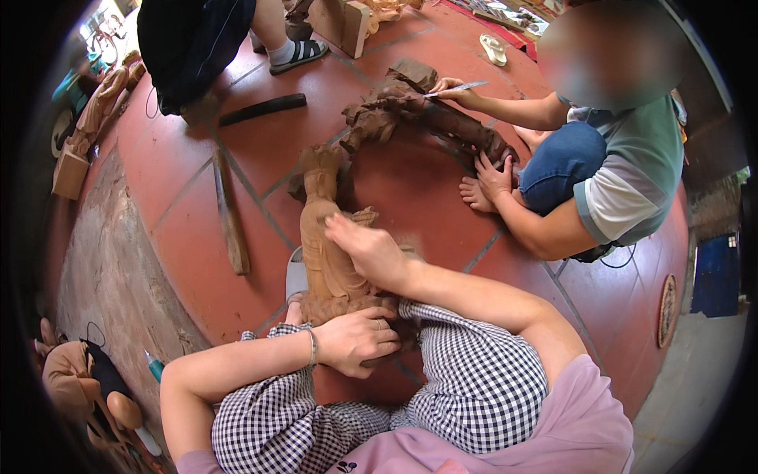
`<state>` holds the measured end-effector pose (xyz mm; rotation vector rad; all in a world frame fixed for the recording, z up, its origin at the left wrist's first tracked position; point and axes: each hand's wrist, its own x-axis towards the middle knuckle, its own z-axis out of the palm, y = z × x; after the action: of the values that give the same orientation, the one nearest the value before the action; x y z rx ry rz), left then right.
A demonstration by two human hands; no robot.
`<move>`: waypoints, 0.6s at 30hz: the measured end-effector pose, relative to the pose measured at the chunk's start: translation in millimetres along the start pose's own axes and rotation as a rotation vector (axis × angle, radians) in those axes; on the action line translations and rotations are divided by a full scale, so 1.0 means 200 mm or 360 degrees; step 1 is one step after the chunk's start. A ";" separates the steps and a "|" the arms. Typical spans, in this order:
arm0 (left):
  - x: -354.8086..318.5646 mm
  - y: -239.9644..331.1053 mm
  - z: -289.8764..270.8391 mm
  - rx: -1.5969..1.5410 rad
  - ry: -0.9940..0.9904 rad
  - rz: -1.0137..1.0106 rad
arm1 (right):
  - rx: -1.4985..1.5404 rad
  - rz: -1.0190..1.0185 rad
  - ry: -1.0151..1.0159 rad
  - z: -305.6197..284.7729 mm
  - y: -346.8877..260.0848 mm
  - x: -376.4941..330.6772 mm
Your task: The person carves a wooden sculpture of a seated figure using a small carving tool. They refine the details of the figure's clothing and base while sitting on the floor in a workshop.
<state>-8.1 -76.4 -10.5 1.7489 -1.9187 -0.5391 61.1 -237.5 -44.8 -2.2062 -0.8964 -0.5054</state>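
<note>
A light brown carved wooden statue (328,253) lies lengthwise on the red tiled floor (197,261), its base against my knees in checked trousers. My left hand (357,341) grips the statue's base, fingers curled round it. My right hand (369,249) lies on the statue's middle with fingers pressed together on the wood; whatever is under them is hidden. Across from me a seated person's hand (454,88) holds a thin metal tool (458,88) to a darker carved wooden piece (418,114), while their other hand (493,175) steadies its end.
A long wooden slat (229,213) and a dark curved bar (262,109) lie on the tiles to the left. Another person's sandalled foot (298,52) and a wooden block (347,28) are at the top. A carved figure (95,110) stands far left, a blue bin (714,276) far right.
</note>
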 end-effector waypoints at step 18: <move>0.00 -0.01 0.01 -0.0004 -0.0046 -0.0010 | 0.0017 0.0398 -0.0419 -0.03 0.00 0.21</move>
<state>-7.6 -77.1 -12.3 1.7551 -1.9320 -0.5715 89.7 -222.3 -16.0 -2.3684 -0.7353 -0.0927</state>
